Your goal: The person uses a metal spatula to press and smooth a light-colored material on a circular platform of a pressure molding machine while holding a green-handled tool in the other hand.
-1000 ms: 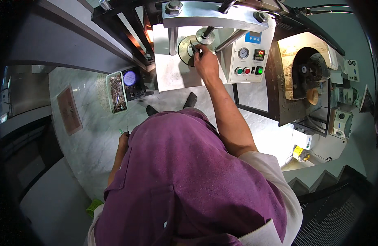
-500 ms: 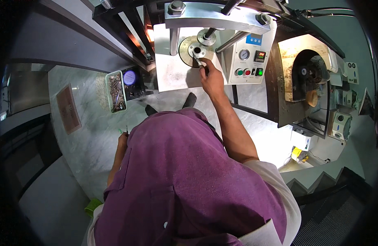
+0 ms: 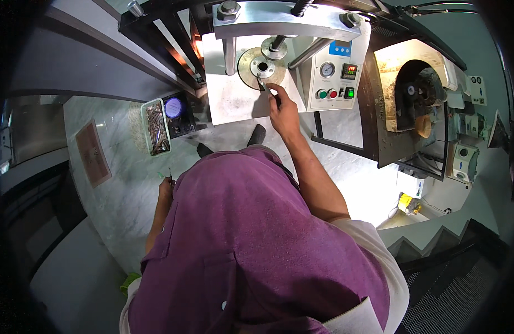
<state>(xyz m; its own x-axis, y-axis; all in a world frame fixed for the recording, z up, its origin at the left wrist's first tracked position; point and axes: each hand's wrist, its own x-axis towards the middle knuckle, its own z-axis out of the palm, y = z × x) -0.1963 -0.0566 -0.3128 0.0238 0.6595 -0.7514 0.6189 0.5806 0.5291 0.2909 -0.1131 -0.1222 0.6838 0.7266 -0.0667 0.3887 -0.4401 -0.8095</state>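
My right hand (image 3: 282, 108) is closed on a slim metal tool (image 3: 264, 85), whose exact kind does not show. Its far end reaches the near edge of a bolted metal ring (image 3: 270, 73) with a dark round hole in the middle. That ring sits on a larger round plate (image 3: 247, 78) on the white top of a press (image 3: 226, 103). Just behind the ring a threaded spindle carries a small disc (image 3: 274, 48). Low on the left, beside my apron, my left hand (image 3: 165, 187) has its fingers curled round something thin with a green part, too small to name.
A control panel (image 3: 333, 78) with a gauge, coloured buttons and lit display is right of the press. Further right stands a furnace-like chamber (image 3: 400, 100). A green-rimmed tray (image 3: 168, 146) of brownish metal pieces and a blue-lidded tub (image 3: 174, 107) sit left.
My right hand has drawn back slightly from the ring, and more of the slim metal tool shows. The left hand stays low at my side. The whole view has shifted a little.
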